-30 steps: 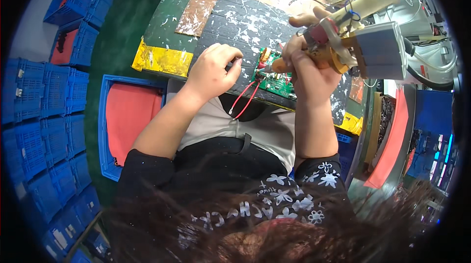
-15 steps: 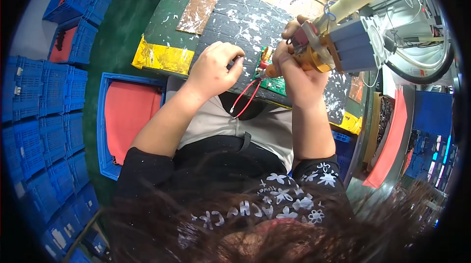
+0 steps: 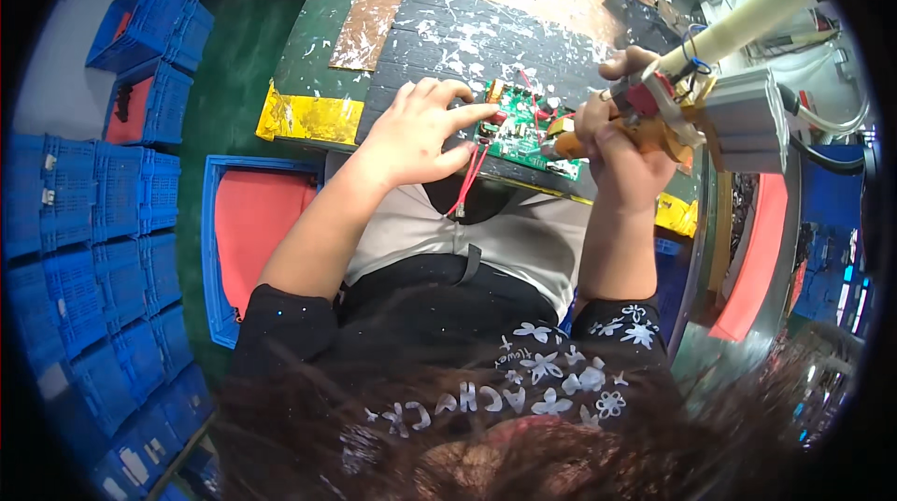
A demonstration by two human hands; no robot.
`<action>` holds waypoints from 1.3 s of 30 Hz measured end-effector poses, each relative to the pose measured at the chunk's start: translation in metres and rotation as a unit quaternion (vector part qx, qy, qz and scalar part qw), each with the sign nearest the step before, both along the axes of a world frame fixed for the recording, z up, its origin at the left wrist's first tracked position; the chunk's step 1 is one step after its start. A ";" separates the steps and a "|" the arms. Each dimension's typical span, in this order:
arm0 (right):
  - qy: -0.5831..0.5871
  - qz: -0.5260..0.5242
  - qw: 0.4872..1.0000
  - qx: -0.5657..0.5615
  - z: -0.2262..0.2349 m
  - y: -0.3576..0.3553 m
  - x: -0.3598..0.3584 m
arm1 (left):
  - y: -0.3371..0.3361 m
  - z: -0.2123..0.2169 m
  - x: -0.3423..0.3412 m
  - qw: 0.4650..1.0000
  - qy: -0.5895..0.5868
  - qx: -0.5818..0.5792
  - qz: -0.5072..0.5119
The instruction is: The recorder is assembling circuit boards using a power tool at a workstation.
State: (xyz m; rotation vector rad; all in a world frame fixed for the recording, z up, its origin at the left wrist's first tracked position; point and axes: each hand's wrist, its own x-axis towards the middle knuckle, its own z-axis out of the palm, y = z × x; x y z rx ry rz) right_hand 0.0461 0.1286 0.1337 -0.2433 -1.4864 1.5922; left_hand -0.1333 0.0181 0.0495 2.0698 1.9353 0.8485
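In the head view, the two hands are apart. The left hand (image 3: pixel 416 135), near the middle of the frame, has come over to the board, with its pointer finger stretched out and its thumb apart from it. That fingertip is at the left end of the green circuit board (image 3: pixel 523 141), and I can't tell if it pushes down. The board lies right of the middle, on the black mat (image 3: pixel 411 43). Two red wires (image 3: pixel 470 185) hang down from its left end. The right hand (image 3: pixel 621 132) is wrapped around the orange tool (image 3: pixel 647 135) and has moved right, so the tool's tip is away from the wires. That seems to give the left hand room at that end.
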 end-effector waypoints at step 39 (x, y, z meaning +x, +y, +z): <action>-0.081 -0.056 0.986 0.136 -0.024 0.027 0.035 | 0.006 -0.022 -0.009 0.966 -0.228 0.085 0.090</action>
